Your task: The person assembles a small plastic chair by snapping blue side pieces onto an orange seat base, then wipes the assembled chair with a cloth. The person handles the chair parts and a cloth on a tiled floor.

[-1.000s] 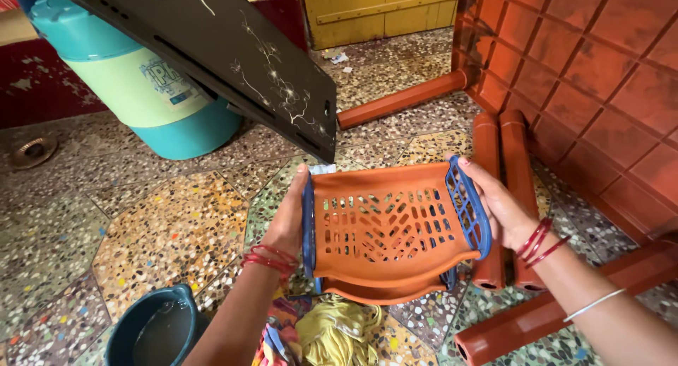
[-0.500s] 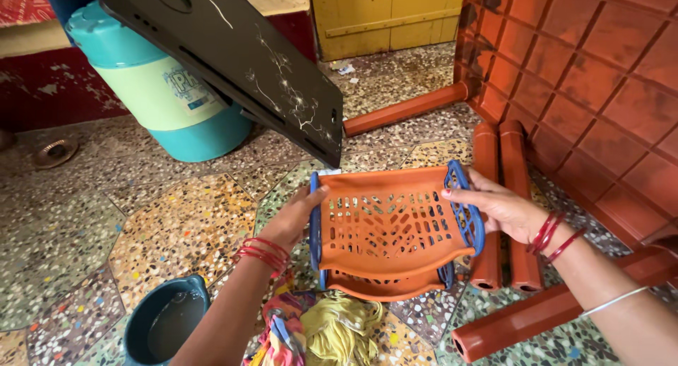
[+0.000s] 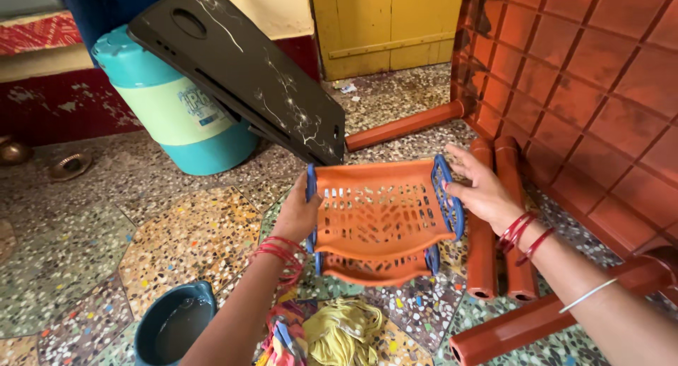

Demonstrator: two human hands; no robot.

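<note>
Holding an orange slotted rack (image 3: 381, 214) between both hands above the speckled floor (image 3: 92, 239). The left hand (image 3: 298, 212) grips the rack's left end frame, a blue upright, with fingers curled closed around it and thumb on the near side. The right hand (image 3: 480, 189) meets the right blue end frame (image 3: 446, 196) with fingers only partly bent and spread, fingertips touching the frame rather than wrapping it. The rack's long axis runs left to right between the two palms, its upper shelf tilted toward the viewer and a second shelf showing below. Both hands lie equally near, one at each end; the rack sits directly between them, clear of the floor. A dark board (image 3: 240, 66) leans just behind it, resting over a teal and pale green container (image 3: 176, 111). Red-brown table legs (image 3: 494, 232) lie just right of the right hand. Below the rack lie a yellow cloth (image 3: 346, 331) and a small teal bucket (image 3: 173, 323).
</note>
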